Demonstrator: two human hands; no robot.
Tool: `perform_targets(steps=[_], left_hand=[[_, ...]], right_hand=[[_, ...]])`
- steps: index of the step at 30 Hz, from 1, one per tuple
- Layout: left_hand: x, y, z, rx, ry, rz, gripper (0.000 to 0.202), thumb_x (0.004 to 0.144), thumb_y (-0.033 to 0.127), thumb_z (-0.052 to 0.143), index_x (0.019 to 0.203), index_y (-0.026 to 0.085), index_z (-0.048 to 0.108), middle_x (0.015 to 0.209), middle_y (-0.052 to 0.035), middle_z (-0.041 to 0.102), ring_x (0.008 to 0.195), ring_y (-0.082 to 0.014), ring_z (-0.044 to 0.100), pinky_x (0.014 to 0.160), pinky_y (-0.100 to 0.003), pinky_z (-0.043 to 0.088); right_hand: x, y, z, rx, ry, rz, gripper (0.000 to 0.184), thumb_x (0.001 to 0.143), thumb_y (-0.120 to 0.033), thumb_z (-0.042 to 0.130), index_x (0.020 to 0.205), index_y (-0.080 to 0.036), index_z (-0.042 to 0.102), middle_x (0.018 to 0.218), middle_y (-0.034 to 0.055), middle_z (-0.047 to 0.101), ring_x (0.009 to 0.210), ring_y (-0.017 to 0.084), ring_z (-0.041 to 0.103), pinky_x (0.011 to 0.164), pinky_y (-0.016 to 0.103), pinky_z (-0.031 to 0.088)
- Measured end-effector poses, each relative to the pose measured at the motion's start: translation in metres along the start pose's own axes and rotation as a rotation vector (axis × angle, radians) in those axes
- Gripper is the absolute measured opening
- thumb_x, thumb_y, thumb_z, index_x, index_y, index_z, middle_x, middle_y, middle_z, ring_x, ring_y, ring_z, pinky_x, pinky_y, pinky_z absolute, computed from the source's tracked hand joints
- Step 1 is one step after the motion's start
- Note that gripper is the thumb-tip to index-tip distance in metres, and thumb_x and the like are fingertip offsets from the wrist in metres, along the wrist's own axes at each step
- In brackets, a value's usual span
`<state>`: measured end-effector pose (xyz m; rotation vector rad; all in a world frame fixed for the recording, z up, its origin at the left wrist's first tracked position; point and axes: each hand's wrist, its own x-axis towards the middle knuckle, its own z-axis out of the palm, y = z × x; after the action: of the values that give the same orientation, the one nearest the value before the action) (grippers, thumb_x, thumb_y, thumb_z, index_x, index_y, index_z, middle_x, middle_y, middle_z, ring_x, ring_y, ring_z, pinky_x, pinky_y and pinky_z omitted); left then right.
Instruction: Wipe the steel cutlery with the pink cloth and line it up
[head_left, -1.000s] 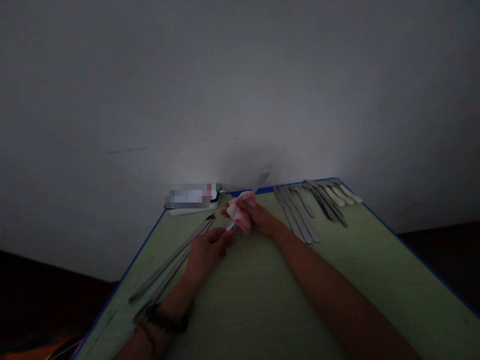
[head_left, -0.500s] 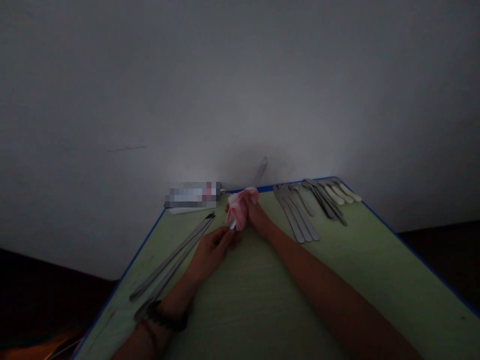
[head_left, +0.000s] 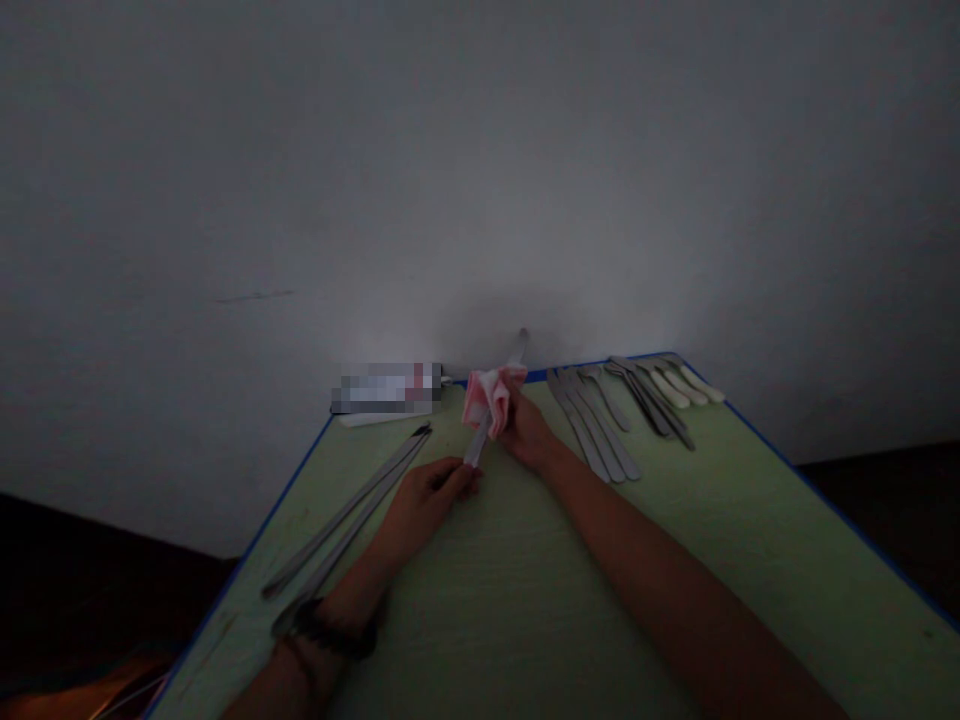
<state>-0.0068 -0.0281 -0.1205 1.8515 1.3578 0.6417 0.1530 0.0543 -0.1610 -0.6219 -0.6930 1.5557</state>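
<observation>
My left hand (head_left: 427, 492) pinches the handle end of a table knife (head_left: 478, 449) that slants up and away over the green table (head_left: 525, 600). My right hand (head_left: 525, 430) is closed on a pink and white cloth (head_left: 486, 396) wrapped round the knife's blade. The blade tip (head_left: 520, 342) sticks out past the cloth toward the wall. A dark beaded band sits on my left wrist.
A row of knives (head_left: 592, 425) lies to the right, with spoons and white-handled cutlery (head_left: 675, 388) beyond. Long metal utensils (head_left: 345, 520) lie at the left. A white flat object (head_left: 386, 395) sits at the far edge by the wall.
My right hand slid the cloth up the blade toward the tip, and more of the handle now shows between my hands. My left hand stayed put.
</observation>
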Motion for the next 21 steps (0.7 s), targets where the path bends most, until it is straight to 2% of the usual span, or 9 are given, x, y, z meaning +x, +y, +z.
perform_targets(steps=[3,5,7,11,13,17,19,21], left_hand=[[0.0,-0.003,0.001,-0.021,0.005,-0.005,0.038,0.085,0.05,0.05,0.078,0.018,0.072,0.065,-0.0005,0.066,0.058,-0.0151,0.055,0.055,-0.024,0.04],[0.001,-0.005,0.002,-0.031,0.007,-0.003,0.038,0.084,0.05,0.051,0.078,0.019,0.072,0.066,-0.0003,0.067,0.059,-0.0151,0.056,0.055,-0.024,0.04],[0.001,-0.006,0.002,-0.034,0.007,0.002,0.038,0.084,0.05,0.051,0.079,0.018,0.072,0.066,-0.0004,0.067,0.06,-0.0154,0.056,0.055,-0.024,0.04],[0.002,-0.007,0.002,-0.022,0.001,-0.006,0.04,0.084,0.051,0.05,0.08,0.018,0.072,0.068,-0.0012,0.067,0.061,-0.0156,0.057,0.055,-0.023,0.039],[0.001,-0.006,0.002,-0.022,0.002,-0.012,0.039,0.084,0.05,0.051,0.078,0.018,0.072,0.067,-0.0011,0.067,0.06,-0.0154,0.056,0.056,-0.023,0.039],[0.0,-0.002,0.002,-0.024,0.008,-0.019,0.037,0.083,0.049,0.052,0.075,0.019,0.072,0.063,0.0,0.065,0.059,-0.0158,0.055,0.057,-0.024,0.04],[0.0,-0.002,0.002,-0.021,-0.002,-0.015,0.037,0.083,0.049,0.051,0.074,0.019,0.071,0.063,0.0001,0.064,0.059,-0.0161,0.055,0.057,-0.025,0.04],[-0.001,-0.003,0.002,-0.017,-0.017,0.0,0.038,0.083,0.05,0.051,0.074,0.018,0.07,0.064,0.0001,0.064,0.06,-0.0159,0.055,0.058,-0.024,0.04]], right_hand=[[-0.002,-0.009,0.005,0.209,0.023,0.025,0.013,0.082,-0.029,0.052,0.073,-0.022,0.057,0.063,-0.0041,0.063,0.059,0.012,0.058,0.061,0.022,0.05],[-0.007,-0.013,0.007,0.275,0.028,0.046,0.012,0.081,-0.025,0.05,0.072,-0.022,0.057,0.063,-0.0035,0.064,0.058,0.012,0.058,0.062,0.024,0.051],[-0.011,-0.016,0.007,0.325,0.02,0.072,0.015,0.082,-0.03,0.049,0.074,-0.022,0.059,0.065,-0.0019,0.065,0.059,0.014,0.06,0.062,0.027,0.052],[-0.014,-0.019,0.005,0.533,0.004,0.105,0.039,0.085,-0.056,0.046,0.079,-0.021,0.062,0.075,0.0015,0.07,0.069,0.016,0.065,0.063,0.031,0.054],[-0.011,-0.018,0.004,0.611,0.046,0.09,0.038,0.085,-0.058,0.049,0.076,-0.022,0.06,0.073,0.0,0.069,0.07,0.014,0.065,0.063,0.028,0.054],[-0.008,-0.012,0.004,0.502,0.093,0.064,0.019,0.083,-0.039,0.064,0.075,-0.022,0.059,0.069,-0.0039,0.067,0.062,0.01,0.063,0.06,0.022,0.051],[-0.008,-0.008,0.003,0.352,0.045,0.071,0.02,0.081,-0.039,0.067,0.079,-0.02,0.062,0.072,-0.001,0.069,0.062,0.011,0.062,0.057,0.022,0.05],[-0.01,-0.003,0.003,0.2,-0.027,0.085,0.027,0.077,-0.043,0.07,0.083,-0.017,0.065,0.072,0.0016,0.069,0.06,0.013,0.062,0.054,0.023,0.049]])
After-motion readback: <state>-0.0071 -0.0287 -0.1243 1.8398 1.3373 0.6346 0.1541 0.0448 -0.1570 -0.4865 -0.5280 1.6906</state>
